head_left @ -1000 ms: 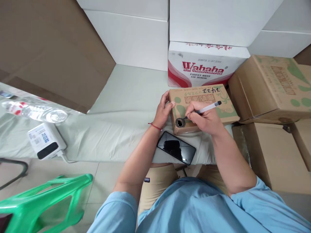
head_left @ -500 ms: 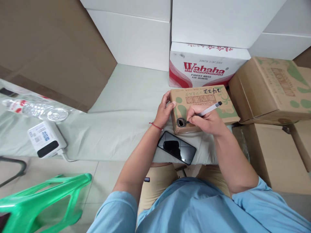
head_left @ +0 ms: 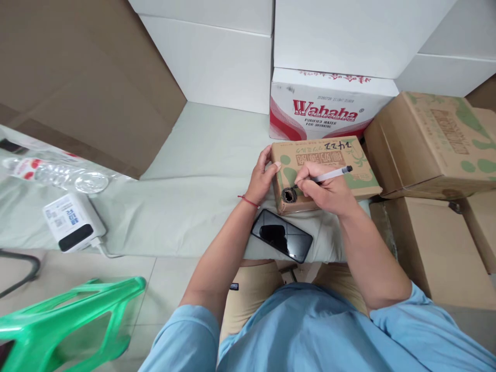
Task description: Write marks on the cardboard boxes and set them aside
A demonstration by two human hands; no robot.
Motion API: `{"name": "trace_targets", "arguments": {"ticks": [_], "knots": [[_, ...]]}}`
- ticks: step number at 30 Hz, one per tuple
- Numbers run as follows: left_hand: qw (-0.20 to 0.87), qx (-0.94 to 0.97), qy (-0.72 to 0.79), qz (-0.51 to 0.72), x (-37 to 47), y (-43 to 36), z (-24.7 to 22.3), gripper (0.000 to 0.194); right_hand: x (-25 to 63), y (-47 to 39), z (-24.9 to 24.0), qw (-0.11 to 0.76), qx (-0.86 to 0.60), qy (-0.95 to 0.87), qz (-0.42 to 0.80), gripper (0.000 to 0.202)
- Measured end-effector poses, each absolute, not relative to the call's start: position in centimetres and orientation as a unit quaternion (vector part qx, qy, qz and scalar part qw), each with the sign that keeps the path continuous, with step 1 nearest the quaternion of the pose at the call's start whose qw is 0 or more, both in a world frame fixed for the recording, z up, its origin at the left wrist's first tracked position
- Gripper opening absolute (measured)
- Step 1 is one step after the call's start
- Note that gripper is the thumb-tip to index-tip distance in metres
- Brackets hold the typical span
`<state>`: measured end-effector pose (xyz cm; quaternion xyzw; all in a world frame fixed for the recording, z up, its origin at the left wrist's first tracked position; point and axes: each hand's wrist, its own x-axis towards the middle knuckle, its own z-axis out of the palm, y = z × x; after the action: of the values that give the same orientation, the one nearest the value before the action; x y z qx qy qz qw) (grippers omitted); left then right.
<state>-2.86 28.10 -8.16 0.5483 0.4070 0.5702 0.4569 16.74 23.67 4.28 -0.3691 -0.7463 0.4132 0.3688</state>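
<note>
A person is sitting over a pale green bed (head_left: 201, 170). Their left hand (head_left: 263, 178) is curling around the left end of a small brown carton (head_left: 329, 160) lying there. Their right hand (head_left: 325, 188) is pinching a white pen (head_left: 329, 175), its tip touching the carton by a dark hole. A black phone (head_left: 281, 235) is lying just below.

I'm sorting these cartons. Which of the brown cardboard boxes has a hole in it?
The small brown cardboard box with green print, held by the left hand; the right hand holds a white pen by its dark hole.
</note>
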Motion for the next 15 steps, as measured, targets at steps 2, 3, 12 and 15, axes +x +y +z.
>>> {"name": "trace_targets", "arguments": {"ticks": [2, 3, 12, 15], "knots": [[0.458, 0.547, 0.404, 0.573, -2.82, 28.14, -8.22, 0.07, 16.73, 23.68, 4.29, 0.361, -0.368, -0.752, 0.41, 0.015], [0.459, 0.545, 0.402, 0.575, -2.8, 28.15, -8.24, 0.069, 16.71, 23.68, 4.29, 0.359, -0.368, -0.755, 0.406, 0.015], [0.454, 0.544, 0.401, 0.58, -2.81, 28.16, -8.35, 0.067, 16.65, 23.7, 4.49, 0.329, -0.343, -0.779, 0.409, 0.013], [0.455, 0.547, 0.4, 0.578, -2.84, 28.2, -8.47, 0.069, 16.71, 23.79, 4.53, 0.322, -0.328, -0.786, 0.413, 0.012]]}}
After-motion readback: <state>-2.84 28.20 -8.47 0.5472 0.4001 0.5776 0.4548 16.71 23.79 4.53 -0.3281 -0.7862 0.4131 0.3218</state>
